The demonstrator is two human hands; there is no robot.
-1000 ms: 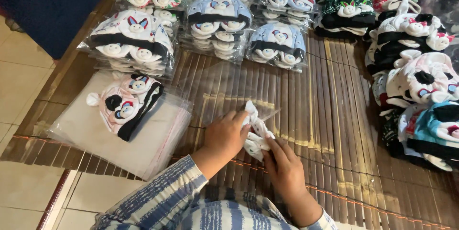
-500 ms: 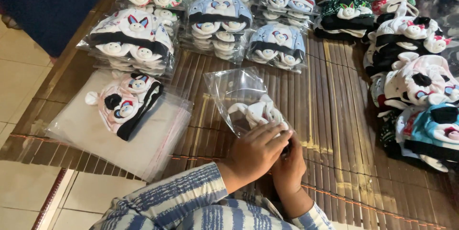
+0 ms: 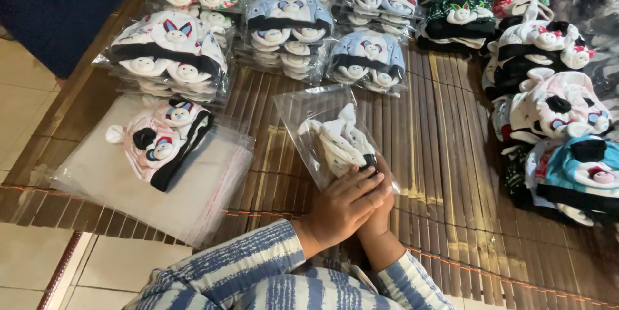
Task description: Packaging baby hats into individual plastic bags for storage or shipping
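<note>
Clear plastic bag [image 3: 309,111] with one white hat [image 3: 340,145] inside, pinched at near end by left hand [image 3: 342,205] and right hand [image 3: 379,210], both grasping. One pink hat [image 3: 160,142] on bag stack [image 3: 97,178] left of grip. Three wrapped hat stacks [image 3: 287,26] beyond. Bare mat [image 3: 438,155] right of grip.

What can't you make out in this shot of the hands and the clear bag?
- Right hand: head view, mostly covered by the left hand; its grip can't be told.
- White item in the clear bag: its near end is hidden under the fingers.
- Bag's opening: hidden by both hands.
- Hats at right: cut off by the frame edge.
</note>
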